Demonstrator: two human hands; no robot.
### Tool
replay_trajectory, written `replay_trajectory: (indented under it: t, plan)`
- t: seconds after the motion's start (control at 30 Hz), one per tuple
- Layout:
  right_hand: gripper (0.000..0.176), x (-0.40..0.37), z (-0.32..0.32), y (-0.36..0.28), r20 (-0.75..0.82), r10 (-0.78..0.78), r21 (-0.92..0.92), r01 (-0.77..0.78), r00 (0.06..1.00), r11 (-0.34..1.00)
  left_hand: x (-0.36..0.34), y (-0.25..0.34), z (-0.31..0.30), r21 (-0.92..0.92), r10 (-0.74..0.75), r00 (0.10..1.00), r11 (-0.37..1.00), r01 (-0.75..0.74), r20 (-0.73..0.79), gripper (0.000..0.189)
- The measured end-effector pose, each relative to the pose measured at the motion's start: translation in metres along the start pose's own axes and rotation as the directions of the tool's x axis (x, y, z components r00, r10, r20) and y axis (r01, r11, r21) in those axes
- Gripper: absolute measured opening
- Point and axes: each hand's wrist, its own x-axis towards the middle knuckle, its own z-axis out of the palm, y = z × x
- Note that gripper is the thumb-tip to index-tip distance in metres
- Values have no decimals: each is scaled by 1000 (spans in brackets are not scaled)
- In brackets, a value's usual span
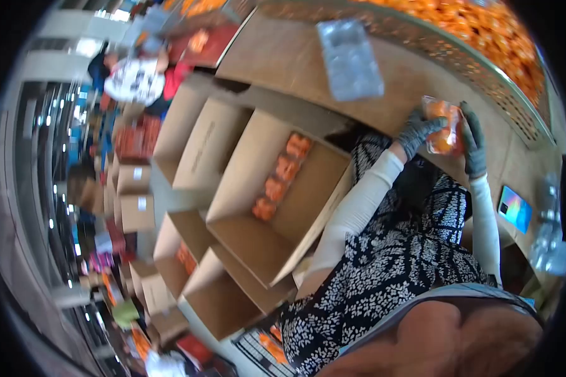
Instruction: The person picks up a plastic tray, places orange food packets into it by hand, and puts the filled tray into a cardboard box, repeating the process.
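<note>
Both of my hands wear grey gloves and hold one clear plastic pack of orange fruit (443,129) over the table edge. My left hand (419,131) grips the pack's left side, with fingers reaching over its front. My right hand (473,141) presses against its right side. Up and to the left, an empty clear plastic tray (350,60) lies on the brown table (277,53). To the left of my arm, a large open cardboard box (251,157) holds a row of several orange packs (283,176) along one wall.
A metal-edged bin of loose orange fruit (471,31) runs along the table's far side. A phone (514,209) and clear plastic packs (550,245) lie at the right. More open boxes (223,301) stand at the left. A person in white (135,80) is farther back.
</note>
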Motion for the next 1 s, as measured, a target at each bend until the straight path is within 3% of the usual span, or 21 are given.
replay_trajectory:
  t: [0.03, 0.07, 0.13, 0.23, 0.3, 0.33, 0.37, 0.43, 0.5, 0.57, 0.6, 0.67, 0.7, 0.77, 0.8, 0.87, 0.9, 0.97, 1.0]
  plan:
    - [41, -14, 11, -9, 89, -195, -230, 211, 977, 950, -7, 5, -7, -67, 84, 991, 995, -77, 102, 53]
    - [42, -26, 29, -25, 93, -203, -275, 221, 975, 936, -13, 7, -16, -136, 177, 962, 979, -151, 208, 56]
    - [44, -41, 63, -58, 104, -215, -312, 237, 971, 920, -41, 10, -39, -191, 192, 973, 968, -166, 129, 59]
    - [45, -52, 97, -85, 261, -158, -371, 250, 952, 894, -105, 49, -82, -326, 196, 979, 931, -164, 65, 63]
    - [45, -50, 114, -96, 386, -151, -82, 197, 910, 977, -132, 60, -118, -420, 146, 986, 902, -97, 86, 59]
    - [42, -49, 125, -105, 407, -141, 16, 147, 903, 989, -138, 32, -154, -573, 57, 995, 819, -1, 79, 56]
    - [42, -46, 129, -100, 407, -136, 12, 144, 903, 990, -143, 2, -191, -707, -29, 996, 702, 84, 90, 53]
    - [40, -37, 128, -82, 505, -221, -153, 339, 834, 928, -180, 13, -234, -720, -193, 957, 694, -22, -215, 43]
    - [35, -38, 102, -62, 488, -228, -204, 365, 842, 909, -195, -108, -327, -800, -302, 907, 598, -59, -293, 44]
    - [29, -43, 81, -47, 452, 2, -271, 135, 892, 953, -201, -131, -339, -682, -424, 722, 725, -91, -547, 44]
    - [29, -44, 73, -43, 447, 0, -275, 137, 895, 952, -199, -165, -361, -683, -422, 726, 725, -88, -542, 44]
    - [23, -46, 57, -40, 445, 18, -360, 160, 895, 919, -187, -247, -397, -733, -562, 709, 674, 93, -426, 47]
    - [23, -47, 55, -39, 436, 24, -373, 156, 900, 915, -174, -259, -393, -736, -565, 715, 669, 105, -412, 47]
    - [22, -50, 48, -42, 424, 74, -397, 111, 902, 911, -149, -280, -375, -670, -596, 639, 724, 166, -486, 50]
    - [22, -51, 46, -42, 417, 70, -406, 116, 906, 906, -133, -289, -366, -671, -594, 649, 722, 168, -475, 50]
    - [21, -50, 45, -39, 448, 51, -419, 159, 893, 894, -101, -308, -353, -386, -399, 596, 909, 158, -696, 55]
    - [21, -51, 44, -39, 444, 56, -432, 158, 894, 888, -92, -316, -347, -394, -406, 603, 905, 161, -686, 55]
    - [19, -50, 51, -42, 435, -1, -449, 217, 901, 867, -68, -331, -343, -304, -348, 453, 937, 170, -821, 59]
    - [18, -49, 53, -43, 434, -5, -479, 235, 901, 846, -63, -336, -344, -254, -321, 433, 945, 205, -842, 58]
